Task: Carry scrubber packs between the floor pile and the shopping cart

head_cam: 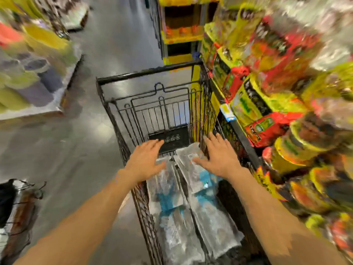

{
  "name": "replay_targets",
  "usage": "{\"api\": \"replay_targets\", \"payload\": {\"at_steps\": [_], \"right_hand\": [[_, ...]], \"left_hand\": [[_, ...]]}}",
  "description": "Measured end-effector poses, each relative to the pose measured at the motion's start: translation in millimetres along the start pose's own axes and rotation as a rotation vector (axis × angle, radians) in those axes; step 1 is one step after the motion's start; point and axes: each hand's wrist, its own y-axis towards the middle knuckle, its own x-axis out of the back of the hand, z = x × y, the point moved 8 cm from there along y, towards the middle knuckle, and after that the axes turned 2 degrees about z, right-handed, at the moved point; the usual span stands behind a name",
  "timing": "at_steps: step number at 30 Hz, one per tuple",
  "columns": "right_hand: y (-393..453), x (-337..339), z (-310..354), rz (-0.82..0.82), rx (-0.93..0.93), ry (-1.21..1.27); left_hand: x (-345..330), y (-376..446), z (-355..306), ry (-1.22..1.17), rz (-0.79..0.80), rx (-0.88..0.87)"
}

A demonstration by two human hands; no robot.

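Both hands hung over the black wire shopping cart (145, 92) with fingers spread and straight, holding nothing. The left hand (146, 161) hovered above the left of two clear, silvery plastic packages with blue print (191, 207), which lay side by side in the cart's basket, directly under and behind the hands. The right hand (215, 155) was over the right package, its fingertips near the cart's right wall; whether either palm touched the plastic could not be told through the blur. Judging from how things lay, the two packages were already loaded and released, and the folding child-seat flap (168, 138) ahead of the fingers carried nothing. To the right of the right hand, shelves of yellow and red bags (267, 92) stood well stocked.
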Motion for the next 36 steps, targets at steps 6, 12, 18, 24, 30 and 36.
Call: {"api": "replay_targets", "payload": {"at_steps": [6,12,18,24,30,36], "right_hand": [[-112,72,-9,-0.132,-0.239,-0.029],[-249,120,12,-0.271,-0.486,-0.025],[-421,142,38,-0.387,-0.801,-0.014],[-624,95,66,-0.438,-1.167,0.053],[-870,15,170,-0.479,-1.596,0.097],[-1072,-65,328,-0.456,-2.03,0.145]], "left_hand": [[76,-23,-54,0.063,-0.148,-0.282],[149,-80,-132,0.135,-0.247,-0.636],[176,-165,-245,0.175,-0.307,-1.019],[164,-330,-380,0.164,-0.306,-1.418],[106,-544,-477,0.196,-0.233,-1.771],[39,-767,-521,0.17,-0.137,-2.091]]}}
